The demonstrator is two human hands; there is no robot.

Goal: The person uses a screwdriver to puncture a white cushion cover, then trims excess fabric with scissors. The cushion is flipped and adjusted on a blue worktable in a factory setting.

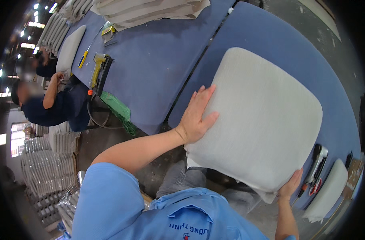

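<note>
Plainly resting between two hands: pale grey cushion (262, 116), right of centre in the frame, broad face up on the blue table (154, 60), with lower edge jutting past the tabletop and a loose cloth flap (267, 196) hanging below. Along its left edge, left hand (196, 122), opened fairly wide, with fingers laid close together at the rim and thumb spread away onto the top face; pressed flat rather than clenched. At its lower right corner, right hand (291, 185), with fingertips pointing up along the side, right at the edge; impossible to tell how far closed, or whether gripping. At bottom centre, on the light blue shirt (110, 204), dark blue lettering (189, 229), upside down in the frame, with a small red and blue emblem (186, 237) just beneath, cut by the lower border. At upper left, yellow and black staple gun (95, 75), near a yellow-handled tool (83, 59); at lower right, red-handled scissors (316, 187), just beside the cushion's corner.
</note>
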